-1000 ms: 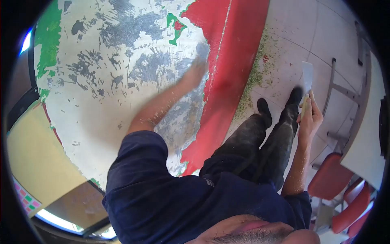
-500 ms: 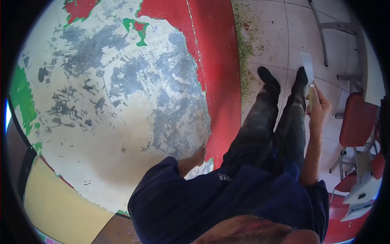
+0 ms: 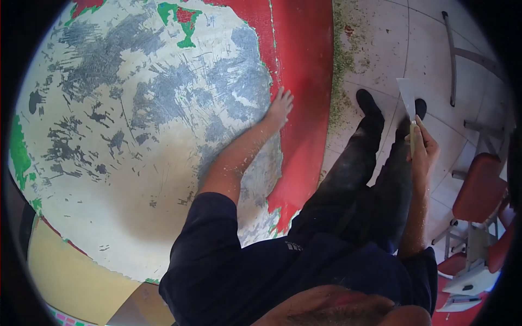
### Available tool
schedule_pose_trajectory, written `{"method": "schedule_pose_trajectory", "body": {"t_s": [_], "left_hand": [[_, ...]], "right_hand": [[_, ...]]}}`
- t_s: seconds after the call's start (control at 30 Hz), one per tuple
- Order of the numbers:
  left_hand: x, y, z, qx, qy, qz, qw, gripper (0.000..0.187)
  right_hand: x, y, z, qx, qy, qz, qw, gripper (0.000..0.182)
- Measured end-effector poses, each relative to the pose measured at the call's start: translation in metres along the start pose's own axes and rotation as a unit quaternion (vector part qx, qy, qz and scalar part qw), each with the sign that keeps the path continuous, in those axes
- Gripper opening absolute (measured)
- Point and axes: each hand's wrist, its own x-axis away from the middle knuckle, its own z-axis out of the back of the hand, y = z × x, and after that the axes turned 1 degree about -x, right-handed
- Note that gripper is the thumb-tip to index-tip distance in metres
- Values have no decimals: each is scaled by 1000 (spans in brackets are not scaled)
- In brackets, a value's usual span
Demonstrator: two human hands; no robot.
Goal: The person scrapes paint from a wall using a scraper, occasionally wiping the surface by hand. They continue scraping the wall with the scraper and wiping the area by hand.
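Left hand (image 3: 281, 104) now stretched out again on wall (image 3: 136, 108), fingers spread flat at edge where scraped grey-white patch meets red paint (image 3: 302, 70); half second ago hand tucked low near shoulder. Scraper (image 3: 408, 100) stays in right hand (image 3: 421, 149), fist clamped on handle, blade pointing up, clear of wall, above black shoes (image 3: 370, 103). Paint flakes (image 3: 341, 65) litter tiled floor (image 3: 380, 43) along wall base. Red chairs (image 3: 478, 187) at right, view shifted slightly.
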Motion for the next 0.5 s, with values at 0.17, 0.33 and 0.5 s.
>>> {"method": "schedule_pose_trajectory", "body": {"t_s": [0.17, 0.33, 0.5], "left_hand": [[2, -94, 40, -16, 39, 117, 992, 62], [51, -215, 102, -6, 132, 278, 951, 59], [93, -256, 121, -7, 219, 383, 897, 57]], "right_hand": [[-19, -18, 0, -8, 15, -3, 1000, 38], [-44, -44, -3, -21, -31, 7, 999, 37], [-78, -75, -8, -22, -100, 8, 995, 36]]}}
